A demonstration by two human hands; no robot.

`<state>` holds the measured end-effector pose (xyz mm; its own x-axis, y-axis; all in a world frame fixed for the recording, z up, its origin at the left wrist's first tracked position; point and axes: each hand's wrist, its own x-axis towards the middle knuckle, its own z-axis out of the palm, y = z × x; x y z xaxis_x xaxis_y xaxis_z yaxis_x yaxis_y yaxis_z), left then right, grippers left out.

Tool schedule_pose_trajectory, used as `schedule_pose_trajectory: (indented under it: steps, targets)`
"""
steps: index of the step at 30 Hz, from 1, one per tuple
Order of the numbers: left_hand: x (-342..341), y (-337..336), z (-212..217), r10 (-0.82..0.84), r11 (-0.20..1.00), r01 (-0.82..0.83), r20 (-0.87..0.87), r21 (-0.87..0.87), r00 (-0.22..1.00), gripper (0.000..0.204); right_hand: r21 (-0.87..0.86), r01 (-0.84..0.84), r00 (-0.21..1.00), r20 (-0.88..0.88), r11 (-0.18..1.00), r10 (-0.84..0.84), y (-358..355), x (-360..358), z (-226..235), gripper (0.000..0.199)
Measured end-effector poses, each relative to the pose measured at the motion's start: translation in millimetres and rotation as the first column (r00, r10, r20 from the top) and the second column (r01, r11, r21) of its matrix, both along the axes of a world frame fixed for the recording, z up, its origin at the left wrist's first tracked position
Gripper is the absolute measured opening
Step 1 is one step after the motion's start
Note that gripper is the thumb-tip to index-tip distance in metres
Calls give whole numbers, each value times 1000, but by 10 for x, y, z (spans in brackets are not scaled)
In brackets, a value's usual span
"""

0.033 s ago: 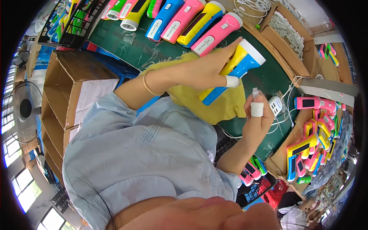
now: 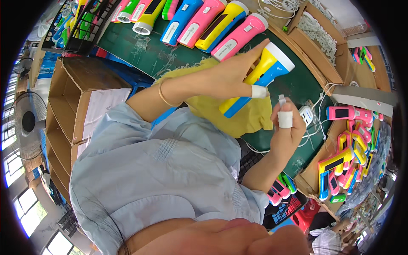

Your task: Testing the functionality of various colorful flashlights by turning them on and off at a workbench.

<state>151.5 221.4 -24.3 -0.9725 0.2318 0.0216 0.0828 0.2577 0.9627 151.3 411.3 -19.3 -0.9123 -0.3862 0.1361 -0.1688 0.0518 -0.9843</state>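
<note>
My left hand [image 2: 231, 76] is shut on a yellow and blue flashlight [image 2: 272, 68], held tilted above a yellow cloth [image 2: 250, 117] on the green table [image 2: 140, 46]. The lamp head points up and to the right. My right hand [image 2: 291, 131] is just right of the flashlight's blue handle and pinches a small white plug [image 2: 281, 100] between thumb and forefinger. White tape wraps a fingertip on each hand. A white charger with a cable [image 2: 307, 114] lies on the table beside my right hand.
A row of pink, blue and yellow flashlights [image 2: 212, 21] lies at the table's far side. A cardboard box of white cables [image 2: 318, 34] and boxes of coloured flashlights [image 2: 348, 148] stand to the right. Open cartons [image 2: 68, 97] and a fan [image 2: 27, 123] are on the left.
</note>
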Motion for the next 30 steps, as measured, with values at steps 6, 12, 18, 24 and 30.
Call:
schedule_pose_trajectory:
  steps: [6, 12, 18, 24, 30]
  targets:
    - [4, 87, 40, 135, 983, -137, -29, -118, 990, 59, 181, -29, 993, -108, 983, 49, -150, -177, 45, 23]
    - [1, 146, -22, 186, 977, -186, -8, -106, 983, 57, 212, -24, 999, -38, 977, 33, -124, -156, 21, 22]
    - [4, 221, -30, 245, 961, -243, -1, -130, 970, 60, 439, 127, 985, -164, 889, -60, -197, -100, 62, 22]
    - [-20, 253, -146, 249, 924, -263, -82, -277, 965, 75, 517, 336, 877, -476, 787, -62, -263, -141, -144, 23]
    - [-38, 329, -143, 208, 930, -249, -171, -272, 963, 76, 388, 321, 891, -433, 864, -136, -259, -188, -213, 20]
